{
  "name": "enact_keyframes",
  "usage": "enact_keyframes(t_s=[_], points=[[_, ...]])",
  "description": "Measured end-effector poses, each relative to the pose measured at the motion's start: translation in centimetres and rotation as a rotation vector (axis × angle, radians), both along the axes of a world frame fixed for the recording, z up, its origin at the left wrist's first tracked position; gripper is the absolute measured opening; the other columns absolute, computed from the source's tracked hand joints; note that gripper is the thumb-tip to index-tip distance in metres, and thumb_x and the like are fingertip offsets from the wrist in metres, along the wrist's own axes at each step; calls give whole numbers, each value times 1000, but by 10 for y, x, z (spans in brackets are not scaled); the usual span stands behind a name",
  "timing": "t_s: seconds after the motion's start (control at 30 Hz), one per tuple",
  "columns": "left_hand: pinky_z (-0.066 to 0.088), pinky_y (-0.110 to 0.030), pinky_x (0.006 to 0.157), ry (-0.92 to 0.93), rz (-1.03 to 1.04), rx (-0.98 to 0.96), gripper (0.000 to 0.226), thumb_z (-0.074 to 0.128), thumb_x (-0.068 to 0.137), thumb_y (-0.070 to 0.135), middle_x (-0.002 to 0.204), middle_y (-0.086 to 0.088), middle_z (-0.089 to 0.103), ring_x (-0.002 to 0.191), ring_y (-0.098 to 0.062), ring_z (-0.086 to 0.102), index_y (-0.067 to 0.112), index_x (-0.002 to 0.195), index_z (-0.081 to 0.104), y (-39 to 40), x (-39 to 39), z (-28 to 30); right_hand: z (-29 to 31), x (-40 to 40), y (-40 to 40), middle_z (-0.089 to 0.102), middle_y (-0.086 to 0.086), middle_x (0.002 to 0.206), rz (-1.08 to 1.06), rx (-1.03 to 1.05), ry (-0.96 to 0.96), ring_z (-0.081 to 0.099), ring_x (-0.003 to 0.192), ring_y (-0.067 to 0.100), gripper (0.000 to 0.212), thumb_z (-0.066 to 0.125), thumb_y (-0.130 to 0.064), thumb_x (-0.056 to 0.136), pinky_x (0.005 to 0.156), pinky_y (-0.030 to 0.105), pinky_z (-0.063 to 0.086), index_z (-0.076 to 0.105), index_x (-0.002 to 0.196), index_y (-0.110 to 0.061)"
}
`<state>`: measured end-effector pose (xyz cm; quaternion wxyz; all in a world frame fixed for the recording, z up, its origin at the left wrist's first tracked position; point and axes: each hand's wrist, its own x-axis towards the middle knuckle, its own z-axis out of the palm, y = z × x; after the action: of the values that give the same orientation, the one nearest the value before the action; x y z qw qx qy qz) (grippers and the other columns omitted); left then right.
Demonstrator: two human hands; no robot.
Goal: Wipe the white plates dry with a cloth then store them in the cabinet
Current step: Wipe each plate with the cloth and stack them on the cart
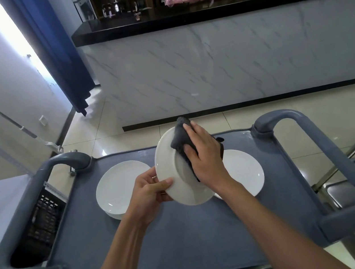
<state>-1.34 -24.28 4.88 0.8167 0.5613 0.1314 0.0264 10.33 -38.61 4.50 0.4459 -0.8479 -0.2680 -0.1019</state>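
My left hand [150, 189] grips the lower left rim of a white plate [170, 166], held tilted above the grey cart top [189, 238] with its underside toward me. My right hand [203, 153] presses a dark grey cloth [180, 138] against that underside, fingers curled over the cloth. On the cart, a small stack of white plates [117, 189] lies to the left. Another white plate [246, 170] lies to the right, partly hidden by my right wrist.
The cart has raised grey handles at left [65, 160] and right [309, 117]. A marble-fronted counter with a black top [198, 13] stands ahead across a tiled floor. A steel sink [346, 195] sits at the right, a black crate [44, 215] at the left.
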Motion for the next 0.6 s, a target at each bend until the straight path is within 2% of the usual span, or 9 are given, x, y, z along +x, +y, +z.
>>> enact_keyframes(t_s=[0.13,0.33,0.47,0.6], points=[[61,-48,73,-5,2,0,38,72,75,3,109,-30,70,91,-38,69,6,113,74,1,0,1,0,-6,6,37,7,158,25,-18,-28,31,146,22,60,31,-43,96,118,47,25,41,151,-21],[60,-50,75,4,15,21,35,72,75,2,107,-27,72,91,-39,70,8,109,75,-2,2,1,-3,-14,12,33,5,160,67,-48,-41,25,149,19,58,30,-42,98,119,47,22,40,151,-21],[61,-47,73,3,17,59,32,66,84,-9,107,-26,72,92,-38,71,7,111,74,-6,3,3,-5,-23,17,26,1,163,93,-82,-40,16,152,16,57,29,-42,99,121,44,17,37,153,-25],[60,-48,73,10,25,62,30,63,85,-11,100,-25,73,87,-36,71,9,101,77,-7,4,2,-9,-27,21,21,0,165,120,-114,-58,12,153,15,54,33,-38,101,121,45,15,35,154,-28]])
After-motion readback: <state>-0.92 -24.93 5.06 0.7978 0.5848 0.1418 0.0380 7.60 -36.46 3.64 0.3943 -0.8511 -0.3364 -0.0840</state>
